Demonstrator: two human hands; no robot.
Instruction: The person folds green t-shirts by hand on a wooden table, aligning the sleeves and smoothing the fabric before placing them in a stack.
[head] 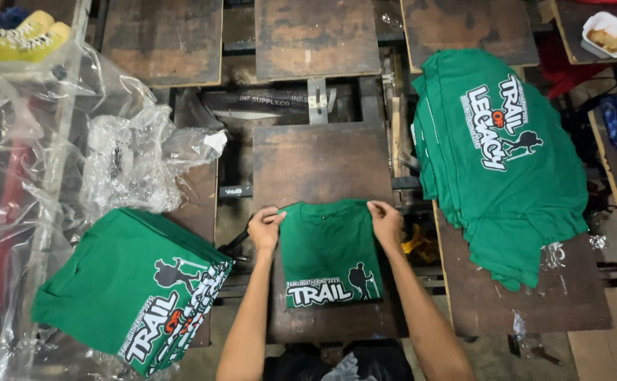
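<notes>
A folded green T-shirt [328, 250] with a white and black print lies on the brown wooden platen [319, 162] in front of me. My left hand [265, 227] pinches its upper left corner. My right hand [385, 220] pinches its upper right corner. Both hands hold the shirt's top edge flat against the board.
A stack of folded green shirts [132, 286] sits at the lower left. A pile of unfolded green printed shirts [499, 155] lies on a board at the right. Crumpled clear plastic [129, 159] covers the left. More wooden platens [315, 35] stand beyond; a white tray [607, 32] is top right.
</notes>
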